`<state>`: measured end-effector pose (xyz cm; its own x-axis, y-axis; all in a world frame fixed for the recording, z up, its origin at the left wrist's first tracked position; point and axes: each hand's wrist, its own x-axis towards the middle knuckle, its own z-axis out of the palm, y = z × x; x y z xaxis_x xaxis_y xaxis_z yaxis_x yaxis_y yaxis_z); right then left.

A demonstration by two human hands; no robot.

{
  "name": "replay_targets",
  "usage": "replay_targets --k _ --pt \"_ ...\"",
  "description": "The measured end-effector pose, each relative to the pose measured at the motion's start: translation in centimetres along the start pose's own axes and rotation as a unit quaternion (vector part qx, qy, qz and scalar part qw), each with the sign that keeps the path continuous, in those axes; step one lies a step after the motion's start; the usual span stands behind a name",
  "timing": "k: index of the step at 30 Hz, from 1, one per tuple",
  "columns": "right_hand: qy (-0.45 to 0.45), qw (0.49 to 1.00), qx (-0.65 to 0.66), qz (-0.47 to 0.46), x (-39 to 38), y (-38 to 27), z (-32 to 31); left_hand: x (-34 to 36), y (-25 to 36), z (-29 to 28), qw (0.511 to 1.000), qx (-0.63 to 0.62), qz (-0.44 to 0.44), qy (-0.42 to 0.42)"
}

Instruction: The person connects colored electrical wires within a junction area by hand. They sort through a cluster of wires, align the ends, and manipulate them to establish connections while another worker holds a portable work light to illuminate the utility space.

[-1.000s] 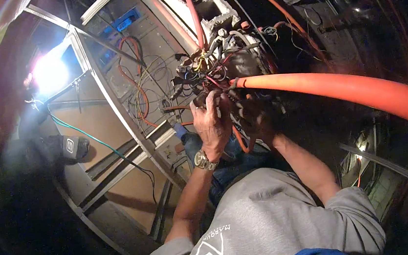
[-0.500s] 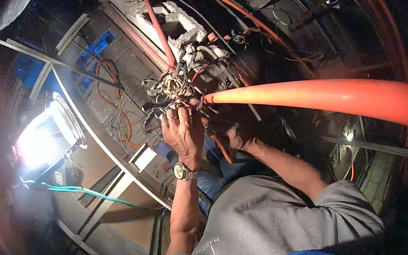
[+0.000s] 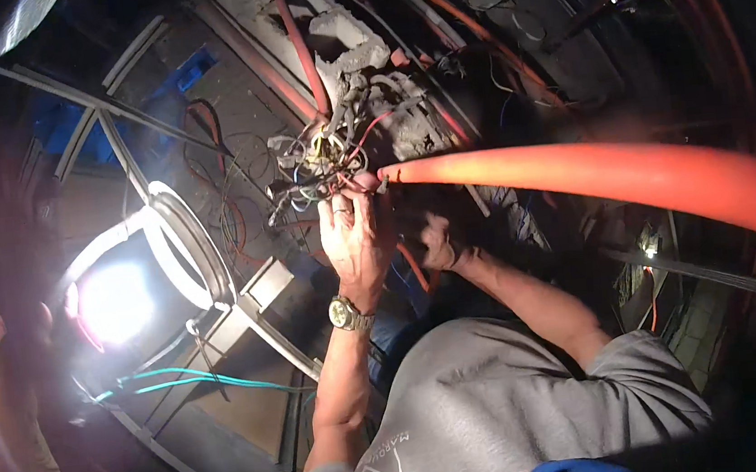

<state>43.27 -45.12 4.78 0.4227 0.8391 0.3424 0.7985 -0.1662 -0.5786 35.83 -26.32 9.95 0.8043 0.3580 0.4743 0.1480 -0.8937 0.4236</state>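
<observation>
Dark background [image 3: 581, 71], hands [image 3: 354, 245] near wires [image 3: 323, 155], white-lettered grey shirt [image 3: 503, 397]

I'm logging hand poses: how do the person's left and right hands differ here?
The left hand is up at the wire bundle; the right hand sits lower, and what it holds is unclear. The left hand has a watch at its wrist; the right hand shows none. The left hand is brightly lit; the right hand is partly shadowed. Both look ungloved.

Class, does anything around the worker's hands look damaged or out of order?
Yes: the wires beyond the left hand sprawl in a tangle, and the grey block farther up has jagged, broken-looking edges.
</observation>
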Motion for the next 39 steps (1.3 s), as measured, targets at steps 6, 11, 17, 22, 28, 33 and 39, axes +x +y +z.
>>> replay_targets --k 6,11,17,22,28,33,39 --pt "-0.018 0.999 -0.04 -0.027 1.4 0.5 -1.5 -0.2 0.7 -1.2 0.997 -0.069 -0.037 0.008" --pt "0.049 0.997 -0.009 -0.054 2.4 0.1 -0.7 -0.9 0.4 -0.6 0.994 -0.097 -0.057 -0.012" --pt "0.08 0.995 0.005 -0.064 2.1 0.6 0.2 -1.4 -0.1 0.0 0.988 -0.139 -0.064 0.015" --pt "0.024 0.999 0.0 -0.041 1.5 0.6 -0.4 -1.5 -0.5 -0.5 0.985 -0.157 -0.067 0.034" --pt "0.002 1.0 -0.006 -0.018 1.6 -0.2 -1.2 -1.5 -0.4 -0.5 0.993 -0.113 -0.043 0.002" --pt "0.001 1.0 -0.009 -0.019 2.6 -1.3 -2.1 -1.7 -0.3 -0.5 0.993 -0.1 -0.053 -0.044" --pt "-0.012 0.999 -0.022 -0.026 2.6 -0.9 -2.0 -1.2 -0.5 -0.6 0.993 -0.115 -0.038 0.004"
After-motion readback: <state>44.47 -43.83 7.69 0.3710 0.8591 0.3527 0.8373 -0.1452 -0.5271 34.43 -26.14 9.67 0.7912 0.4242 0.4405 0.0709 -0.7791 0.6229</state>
